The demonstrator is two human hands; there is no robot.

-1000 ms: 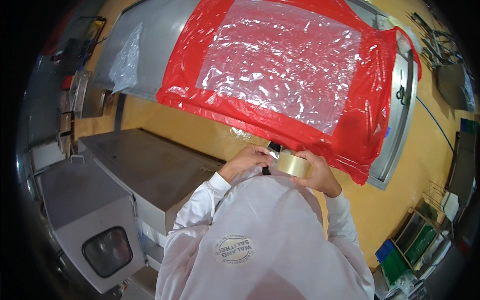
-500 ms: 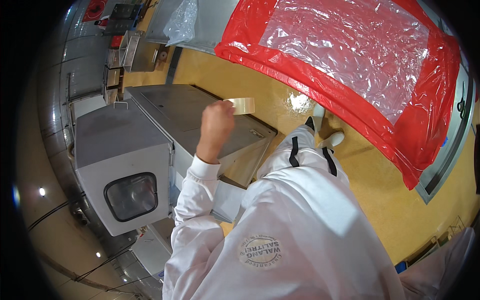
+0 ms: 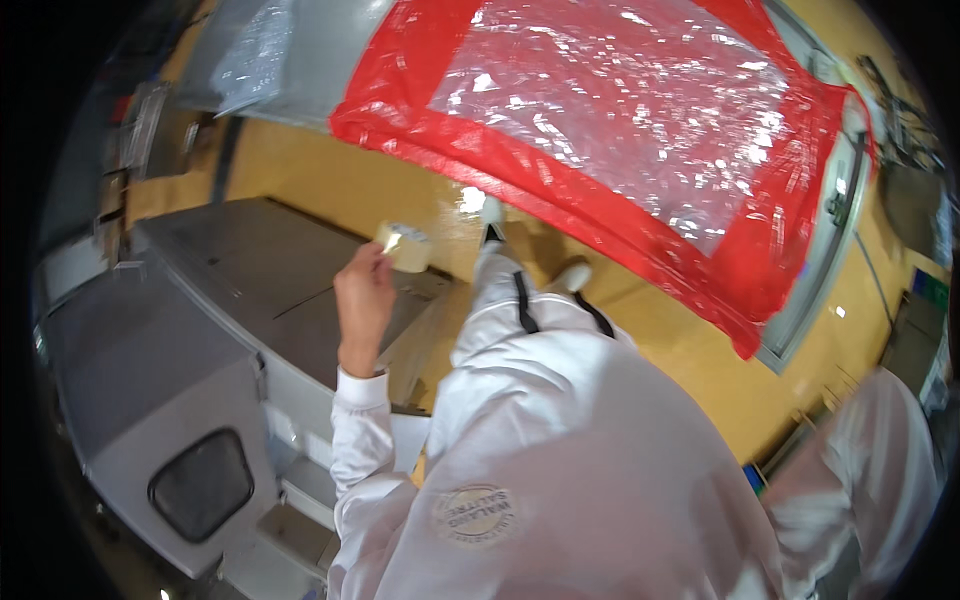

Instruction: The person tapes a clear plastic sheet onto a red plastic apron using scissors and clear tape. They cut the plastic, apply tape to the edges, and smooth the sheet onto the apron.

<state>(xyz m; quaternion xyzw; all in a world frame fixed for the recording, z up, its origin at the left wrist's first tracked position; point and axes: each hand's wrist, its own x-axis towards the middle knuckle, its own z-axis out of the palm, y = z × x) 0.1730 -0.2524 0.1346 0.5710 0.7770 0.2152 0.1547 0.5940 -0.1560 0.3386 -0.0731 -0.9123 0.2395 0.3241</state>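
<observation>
- Head view, left hand [image 3: 364, 300]: raised at left, fingers closed on a roll of pale yellow tape [image 3: 410, 250]; whether the roll is gripped by its rim or by a loose end cannot be told.
- Head view, tape roll: seen against the far right part of a grey metal cabinet top [image 3: 290, 265], well apart from the red sheet; contact with the cabinet is not shown.
- Head view, right hand: outside the view, its grip therefore unknown; only a white right sleeve [image 3: 865, 460] is shown, near right, smeared and cut off.
- Head view, red sheet [image 3: 560, 205] with clear crinkled panel [image 3: 620, 110]: spread at far right over a grey metal table [image 3: 325, 60], its near edge hanging above the yellow floor [image 3: 330, 170].
- Head view, clear plastic bag [image 3: 255, 60]: laid on the table, far left.
- Step in hand, by judgement: one-handed holding of the tape, none being seen applied.
- Next move, by judgement: for any taping, a free end and a second hand would be called for.
- Hard to make out: the tape's end, blurred by motion; a dark item [image 3: 837, 205] at the table's right; the sheet's far edge, cut off; whatever lies beneath the sheet, hidden.
</observation>
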